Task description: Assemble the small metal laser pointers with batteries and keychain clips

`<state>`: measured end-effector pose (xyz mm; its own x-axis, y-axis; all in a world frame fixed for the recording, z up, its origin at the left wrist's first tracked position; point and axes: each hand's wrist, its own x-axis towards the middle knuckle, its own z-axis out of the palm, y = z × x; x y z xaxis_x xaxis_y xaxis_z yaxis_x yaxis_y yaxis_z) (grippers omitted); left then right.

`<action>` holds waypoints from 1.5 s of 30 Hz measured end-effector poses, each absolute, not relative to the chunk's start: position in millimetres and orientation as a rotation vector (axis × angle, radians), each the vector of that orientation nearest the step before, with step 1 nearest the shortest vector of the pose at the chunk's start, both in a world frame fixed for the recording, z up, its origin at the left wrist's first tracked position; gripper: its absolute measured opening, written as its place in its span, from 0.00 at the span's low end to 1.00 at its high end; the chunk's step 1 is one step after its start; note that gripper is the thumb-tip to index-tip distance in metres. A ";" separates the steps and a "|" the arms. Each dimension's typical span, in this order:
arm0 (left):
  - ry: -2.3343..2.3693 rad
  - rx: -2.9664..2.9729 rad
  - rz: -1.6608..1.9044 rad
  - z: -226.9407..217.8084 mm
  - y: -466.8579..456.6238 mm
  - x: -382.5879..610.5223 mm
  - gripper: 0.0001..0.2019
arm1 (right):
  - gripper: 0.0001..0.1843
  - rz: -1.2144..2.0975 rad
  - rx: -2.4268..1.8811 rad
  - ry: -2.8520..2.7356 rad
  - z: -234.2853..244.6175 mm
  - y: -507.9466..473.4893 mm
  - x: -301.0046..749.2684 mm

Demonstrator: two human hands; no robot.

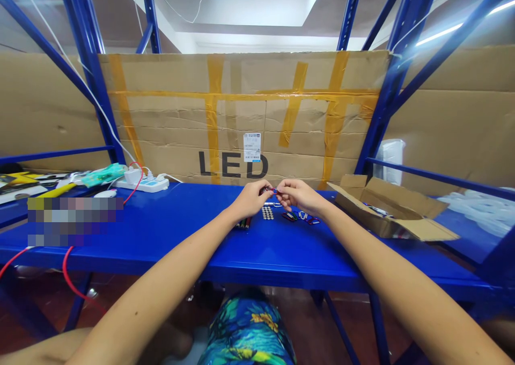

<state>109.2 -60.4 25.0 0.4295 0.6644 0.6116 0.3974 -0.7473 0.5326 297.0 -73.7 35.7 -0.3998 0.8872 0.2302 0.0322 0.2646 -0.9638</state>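
My left hand point(252, 197) and my right hand point(298, 196) meet above the blue table, fingertips almost touching. Both are closed in a pinch around a small dark-red piece point(275, 191), mostly covered by the fingers and too small to name. Just below them lies a block of small round silver button cells point(267, 213) in rows. Several coloured carabiners point(301, 216) are spread under my right hand. Partly hidden behind my left wrist are several dark slim tubes point(243, 223). A thin silver object point(269, 204) shows between the hands and the cells.
An open cardboard box point(386, 214) with metallic items inside stands at right. A white power strip point(147, 183) sits back left, near cluttered tools and a red cable point(68, 271). A large cardboard sheet point(177, 123) closes off the back; blue rack posts point(382, 102) flank it.
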 end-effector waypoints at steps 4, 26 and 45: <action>0.902 2.396 1.285 25.5 -62.9 110.2 0.06 | 0.14 1.354 -0.834 -1.504 37.1 -73.1 292.8; 0.847 2.233 1.122 16.0 -58.4 116.7 0.28 | 0.08 -0.282 -1.065 -2.120 22.7 -69.0 289.9; 0.971 2.091 1.203 25.3 -41.6 99.6 0.05 | 0.06 0.051 -1.117 -2.021 27.1 -60.9 302.8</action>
<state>99.6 -41.6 25.3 0.3436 0.7960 0.4984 0.3191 -0.5981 0.7352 302.8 -60.9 27.1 -0.2825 0.7242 0.6291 0.6918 0.6081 -0.3894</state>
